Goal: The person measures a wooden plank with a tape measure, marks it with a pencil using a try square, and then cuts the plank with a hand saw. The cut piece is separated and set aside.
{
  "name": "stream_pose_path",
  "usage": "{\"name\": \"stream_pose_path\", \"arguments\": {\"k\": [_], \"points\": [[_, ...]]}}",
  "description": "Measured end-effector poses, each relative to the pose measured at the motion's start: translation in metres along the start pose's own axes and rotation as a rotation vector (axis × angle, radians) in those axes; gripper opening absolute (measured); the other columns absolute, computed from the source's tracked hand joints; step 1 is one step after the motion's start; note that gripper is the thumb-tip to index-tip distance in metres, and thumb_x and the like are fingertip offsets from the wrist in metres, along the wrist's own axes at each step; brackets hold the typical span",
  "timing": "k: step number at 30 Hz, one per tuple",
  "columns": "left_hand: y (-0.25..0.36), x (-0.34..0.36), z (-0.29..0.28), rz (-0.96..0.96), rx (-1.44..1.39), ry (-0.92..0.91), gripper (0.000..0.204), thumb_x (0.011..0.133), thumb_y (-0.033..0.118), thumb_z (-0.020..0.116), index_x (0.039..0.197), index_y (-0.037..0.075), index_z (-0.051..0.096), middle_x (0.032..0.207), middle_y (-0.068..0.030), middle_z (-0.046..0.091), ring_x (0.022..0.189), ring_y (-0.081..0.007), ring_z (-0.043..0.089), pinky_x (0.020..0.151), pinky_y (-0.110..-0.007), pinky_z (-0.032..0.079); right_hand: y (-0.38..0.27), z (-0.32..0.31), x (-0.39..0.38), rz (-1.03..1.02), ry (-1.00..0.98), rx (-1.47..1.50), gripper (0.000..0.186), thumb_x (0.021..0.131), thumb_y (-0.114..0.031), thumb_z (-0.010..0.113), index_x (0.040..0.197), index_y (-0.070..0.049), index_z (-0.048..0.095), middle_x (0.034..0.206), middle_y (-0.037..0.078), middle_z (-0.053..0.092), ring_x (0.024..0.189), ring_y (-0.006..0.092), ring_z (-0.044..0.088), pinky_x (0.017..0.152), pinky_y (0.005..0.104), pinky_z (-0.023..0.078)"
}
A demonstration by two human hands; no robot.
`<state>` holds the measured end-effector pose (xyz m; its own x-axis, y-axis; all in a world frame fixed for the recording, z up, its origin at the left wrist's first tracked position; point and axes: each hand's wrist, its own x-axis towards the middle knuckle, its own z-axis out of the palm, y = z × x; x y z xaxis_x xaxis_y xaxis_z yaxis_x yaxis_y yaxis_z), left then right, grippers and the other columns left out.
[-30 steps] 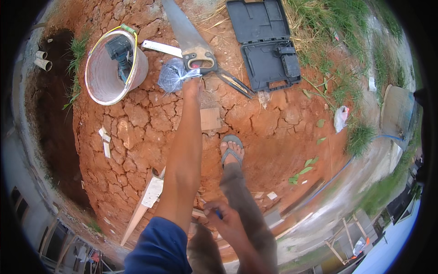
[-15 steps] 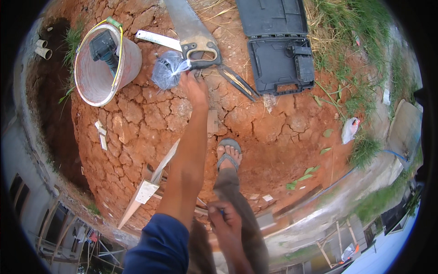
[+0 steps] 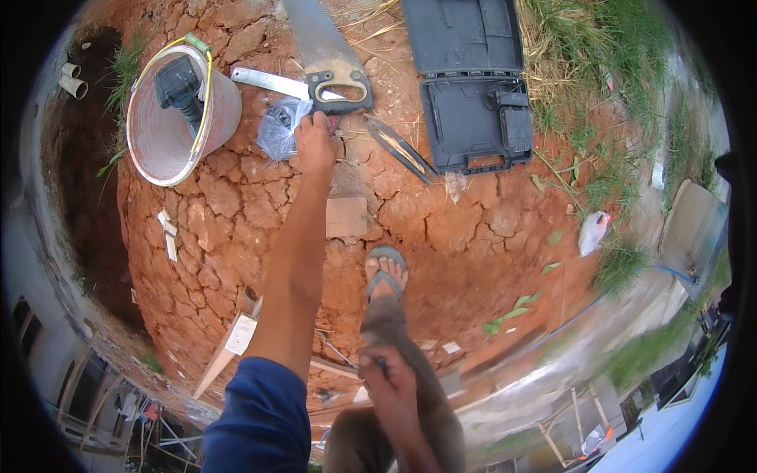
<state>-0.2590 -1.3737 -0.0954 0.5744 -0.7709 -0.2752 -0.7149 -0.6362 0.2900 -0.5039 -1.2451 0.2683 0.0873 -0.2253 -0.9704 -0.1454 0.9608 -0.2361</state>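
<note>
1. The left hand (image 3: 317,148) reaches forward, its fingers pinched on the gathered neck of a clear plastic bag (image 3: 276,135); what the bag contains is too blurred to tell
2. The bag rests on cracked reddish soil (image 3: 260,188), between the bucket (image 3: 226,110) and the handsaw (image 3: 327,57), its neck close beside the saw's handle
3. The right hand (image 3: 390,386) is drawn back near the person's legs, fingers curled around a small blue object (image 3: 382,365), mostly hidden
4. A white flat strip (image 3: 268,80) lies just behind the bag, its right end near the saw handle
5. A long-handled tool (image 3: 385,135) lies to the right of the bag, between it and the open black case (image 3: 457,118)
6. Inside the tilted bucket stands a dark power tool (image 3: 178,85)
7. A flat wooden block (image 3: 347,217) lies on the soil ahead of the sandalled foot (image 3: 386,276)
</note>
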Motion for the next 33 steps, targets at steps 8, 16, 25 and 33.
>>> {"name": "stream_pose_path", "arguments": {"k": [8,16,25,33], "points": [[-0.001,-0.011,0.028,-0.087,-0.315,0.1,0.035,0.077,0.0,0.078,0.106,0.003,0.059,0.106,-0.0216,0.066,0.095,-0.0418,0.065,0.083,-0.049,0.053,0.014,0.005,0.006,-0.122,-0.038,-0.212,0.011,0.101,-0.01,0.065,0.109,-0.002,0.067,0.084,-0.002,0.062,0.076,0.0046,0.054,0.07,0.0222,0.046],[-0.006,-0.041,-0.031,-0.566,-1.607,-0.355,0.055,0.088,-0.002,0.074,0.139,-0.003,0.053,0.123,-0.0148,0.068,0.106,-0.02,0.066,0.09,-0.03,0.052,0.037,0.01,0.003,-0.196,-0.136,-0.535,0.014,0.1,-0.016,0.067,0.107,-0.004,0.067,0.074,0.004,0.062,0.068,0.0055,0.053,0.063,0.0256,0.046],[0.075,-0.28,-0.233,-0.139,-1.862,-0.503,0.062,0.094,0.003,0.07,0.153,0.004,0.049,0.129,-0.0139,0.067,0.117,-0.0185,0.062,0.101,-0.031,0.049,0.085,-0.059,0.023,0.023,-0.43,-0.468,0.031,0.089,-0.018,0.067,0.117,-0.003,0.066,0.094,0.019,0.071,0.086,0.0302,0.07,0.08,0.0398,0.055],[0.152,-0.549,-0.327,-0.757,-1.876,-0.039,0.041,0.1,0.015,0.069,0.136,-0.001,0.059,0.118,-0.0054,0.066,0.11,-0.0137,0.06,0.098,-0.03,0.047,0.084,-0.097,-0.003,0.184,-0.56,-0.407,0.046,0.104,-0.04,0.061,0.124,0.001,0.063,0.102,0.008,0.073,0.087,0.0175,0.069,0.075,0.0322,0.054]]}}
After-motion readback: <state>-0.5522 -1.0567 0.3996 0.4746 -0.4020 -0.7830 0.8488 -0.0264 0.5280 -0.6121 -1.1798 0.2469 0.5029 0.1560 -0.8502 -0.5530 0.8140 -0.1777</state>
